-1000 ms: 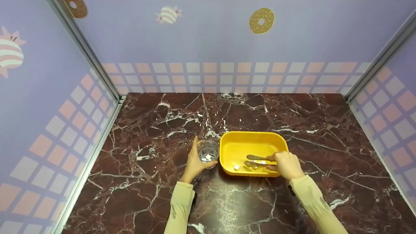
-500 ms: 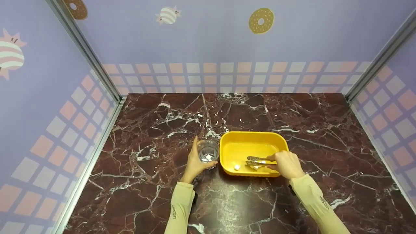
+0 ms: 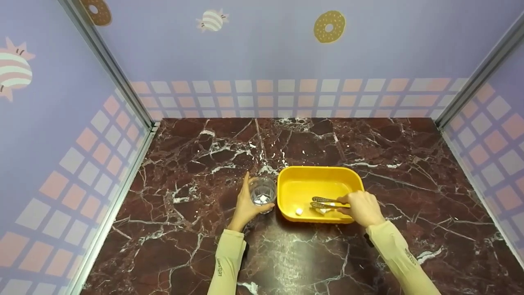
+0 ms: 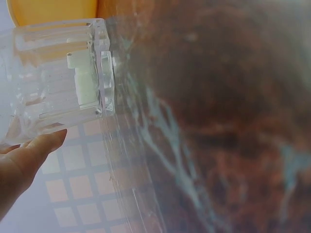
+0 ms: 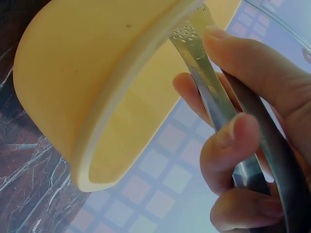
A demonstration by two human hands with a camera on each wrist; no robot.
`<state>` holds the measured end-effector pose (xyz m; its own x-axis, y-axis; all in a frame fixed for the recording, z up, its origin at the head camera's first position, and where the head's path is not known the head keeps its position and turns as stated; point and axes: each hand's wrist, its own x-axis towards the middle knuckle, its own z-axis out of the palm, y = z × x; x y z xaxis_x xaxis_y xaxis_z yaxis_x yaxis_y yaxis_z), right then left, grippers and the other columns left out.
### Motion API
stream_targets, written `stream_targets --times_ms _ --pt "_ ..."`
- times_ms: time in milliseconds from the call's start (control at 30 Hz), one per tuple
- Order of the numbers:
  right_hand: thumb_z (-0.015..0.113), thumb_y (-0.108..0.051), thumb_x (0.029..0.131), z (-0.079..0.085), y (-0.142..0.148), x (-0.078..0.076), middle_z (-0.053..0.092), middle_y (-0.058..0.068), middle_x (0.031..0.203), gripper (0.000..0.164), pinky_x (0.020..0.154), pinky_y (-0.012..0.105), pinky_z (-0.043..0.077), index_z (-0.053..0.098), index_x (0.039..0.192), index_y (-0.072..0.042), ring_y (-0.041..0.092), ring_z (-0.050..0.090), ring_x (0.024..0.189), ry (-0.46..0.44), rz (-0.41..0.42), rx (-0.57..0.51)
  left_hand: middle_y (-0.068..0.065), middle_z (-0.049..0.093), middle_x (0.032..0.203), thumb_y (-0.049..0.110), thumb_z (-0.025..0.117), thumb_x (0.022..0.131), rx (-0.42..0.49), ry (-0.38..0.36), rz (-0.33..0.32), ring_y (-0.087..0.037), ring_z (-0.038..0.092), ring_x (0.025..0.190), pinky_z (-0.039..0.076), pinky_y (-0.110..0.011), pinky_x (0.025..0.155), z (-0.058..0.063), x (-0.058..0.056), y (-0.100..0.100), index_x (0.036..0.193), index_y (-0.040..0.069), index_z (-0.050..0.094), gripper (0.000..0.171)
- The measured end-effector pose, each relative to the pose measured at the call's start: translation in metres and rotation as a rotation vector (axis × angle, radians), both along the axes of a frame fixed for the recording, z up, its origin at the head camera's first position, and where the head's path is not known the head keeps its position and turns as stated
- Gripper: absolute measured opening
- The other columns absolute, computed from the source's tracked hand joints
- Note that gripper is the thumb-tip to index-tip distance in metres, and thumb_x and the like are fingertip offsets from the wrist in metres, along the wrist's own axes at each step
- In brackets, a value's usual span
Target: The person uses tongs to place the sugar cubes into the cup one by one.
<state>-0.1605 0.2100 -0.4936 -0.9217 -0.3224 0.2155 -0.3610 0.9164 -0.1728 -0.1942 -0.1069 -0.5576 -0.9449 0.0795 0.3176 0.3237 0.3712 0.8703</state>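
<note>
My left hand (image 3: 248,203) curves its thumb and fingers around a clear drinking glass (image 3: 264,189) standing on the table. White cubes (image 4: 85,80) lie at the bottom of the glass in the left wrist view. My right hand (image 3: 361,207) grips metal tongs (image 5: 214,92) over the yellow basin (image 3: 286,174), at its right side. The perforated tips of the tongs are apart and reach down into the basin. Beside and under them are several white pieces, with one white cube (image 3: 299,211) apart to the left. Whether the tips touch a piece I cannot tell.
The basin stands just right of the glass on a dark red marbled table (image 3: 192,246). Small white specks lie behind the glass. Patterned walls (image 3: 262,49) enclose the table at the back and both sides.
The tips of the tongs shifted slightly and drew a little closer together inside the basin. My left hand and the glass have stayed in place.
</note>
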Motion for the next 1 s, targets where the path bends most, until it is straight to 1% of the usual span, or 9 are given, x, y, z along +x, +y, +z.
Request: stream_targets --times_ms 133,333,433,567,667,833,1000 --pt "0.076 -0.028 0.065 0.0011 0.0014 0.0002 0.069 0.003 0.071 0.017 0.040 0.037 0.040 0.073 0.079 -0.018 0.026 0.058 0.053 -0.007 -0.004 -0.005 -0.017 0.045 0.130 0.010 0.085 0.049 -0.003 -0.013 -0.001 -0.031 0.047 0.118 0.034 -0.041 0.108 0.0008 -0.0003 0.0005 0.141 0.001 0.013 0.116" --pt "0.075 -0.028 0.066 0.0028 0.0030 0.0017 0.069 0.004 0.073 0.019 0.042 0.040 0.042 0.073 0.082 -0.018 0.027 0.059 0.056 -0.029 -0.005 -0.035 -0.017 0.046 0.129 0.012 0.085 0.048 -0.025 0.008 0.006 -0.033 0.047 0.117 0.034 -0.042 0.107 0.0005 0.0002 0.0008 0.139 -0.003 0.013 0.117" --pt "0.075 -0.028 0.066 0.0026 0.0043 0.0021 0.070 0.005 0.074 0.020 0.045 0.043 0.044 0.073 0.083 -0.018 0.029 0.060 0.058 -0.035 -0.015 -0.054 -0.017 0.047 0.128 0.012 0.086 0.048 -0.026 0.011 0.018 -0.031 0.047 0.117 0.034 -0.042 0.107 -0.0004 0.0004 0.0009 0.139 -0.003 0.014 0.117" --pt "0.075 -0.030 0.066 0.0027 0.0057 0.0022 0.069 0.005 0.072 0.019 0.045 0.044 0.044 0.072 0.081 -0.019 0.030 0.060 0.057 -0.035 -0.025 -0.055 -0.016 0.047 0.128 0.011 0.085 0.048 -0.026 0.011 0.019 -0.030 0.047 0.117 0.034 -0.041 0.107 -0.0012 0.0006 0.0007 0.139 -0.003 0.014 0.117" --pt "0.075 -0.030 0.066 0.0030 0.0073 0.0022 0.068 0.005 0.071 0.019 0.045 0.044 0.043 0.072 0.082 -0.019 0.030 0.059 0.057 -0.031 -0.032 -0.053 -0.016 0.047 0.129 0.011 0.085 0.048 -0.024 0.012 0.014 -0.031 0.047 0.117 0.034 -0.042 0.107 -0.0009 0.0009 0.0006 0.139 -0.003 0.013 0.117" --pt "0.075 -0.029 0.067 0.0040 0.0095 0.0024 0.070 0.008 0.076 0.023 0.047 0.044 0.045 0.073 0.086 -0.018 0.031 0.061 0.059 -0.009 -0.035 -0.061 -0.017 0.045 0.130 0.010 0.085 0.049 -0.003 0.002 -0.008 -0.032 0.047 0.118 0.033 -0.042 0.108 0.0002 0.0005 0.0005 0.140 -0.002 0.011 0.118" --pt "0.075 -0.029 0.067 0.0062 0.0096 0.0026 0.070 0.009 0.078 0.024 0.048 0.044 0.047 0.073 0.088 -0.017 0.032 0.062 0.061 0.001 -0.037 -0.070 -0.021 0.044 0.130 0.009 0.085 0.049 0.013 0.008 -0.022 -0.036 0.046 0.117 0.034 -0.043 0.107 -0.0020 -0.0009 -0.0007 0.140 -0.002 0.011 0.118"
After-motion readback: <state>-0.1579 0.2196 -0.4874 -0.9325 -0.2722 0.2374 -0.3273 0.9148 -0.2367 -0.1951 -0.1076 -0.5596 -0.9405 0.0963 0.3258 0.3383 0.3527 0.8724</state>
